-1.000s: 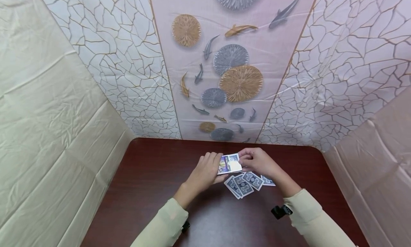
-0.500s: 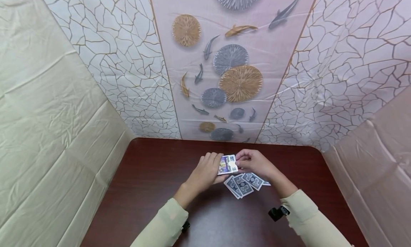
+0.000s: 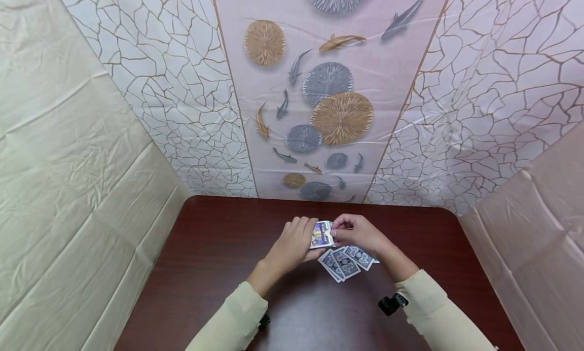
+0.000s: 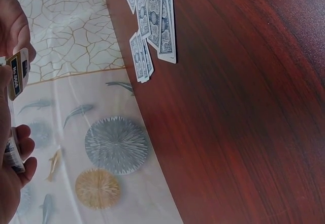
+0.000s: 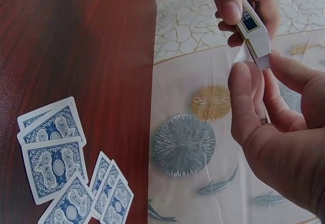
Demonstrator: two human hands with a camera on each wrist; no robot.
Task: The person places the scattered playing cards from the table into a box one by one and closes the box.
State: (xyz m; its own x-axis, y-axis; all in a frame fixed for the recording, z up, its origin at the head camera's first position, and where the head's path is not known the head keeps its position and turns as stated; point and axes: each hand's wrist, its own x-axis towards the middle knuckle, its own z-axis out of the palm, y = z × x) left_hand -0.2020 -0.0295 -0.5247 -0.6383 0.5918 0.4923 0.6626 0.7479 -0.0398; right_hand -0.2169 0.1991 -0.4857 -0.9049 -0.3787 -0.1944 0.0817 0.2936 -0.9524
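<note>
My left hand (image 3: 287,244) grips a small printed card box (image 3: 321,234), fingers over its top and thumb beneath. At the box's right end, my right hand (image 3: 362,235) pinches the ends of playing cards between thumb and fingers. In the right wrist view a short end of the cards (image 5: 262,61) sticks out of the box (image 5: 251,28); the rest is hidden inside. A pale flap lies by the right fingers. Several playing cards (image 3: 345,264) with blue patterned backs overlap on the table, below and in front of the hands.
The dark red wooden table (image 3: 219,270) ends at the back against a cloth (image 3: 315,102) printed with fish and round shapes. Cream cloth walls stand on the left (image 3: 91,214) and right (image 3: 524,239). Black cameras are strapped at both wrists.
My right hand has moved left toward the box, and the cards that stuck out have slid into it. The left hand and the cards on the table have stayed put.
</note>
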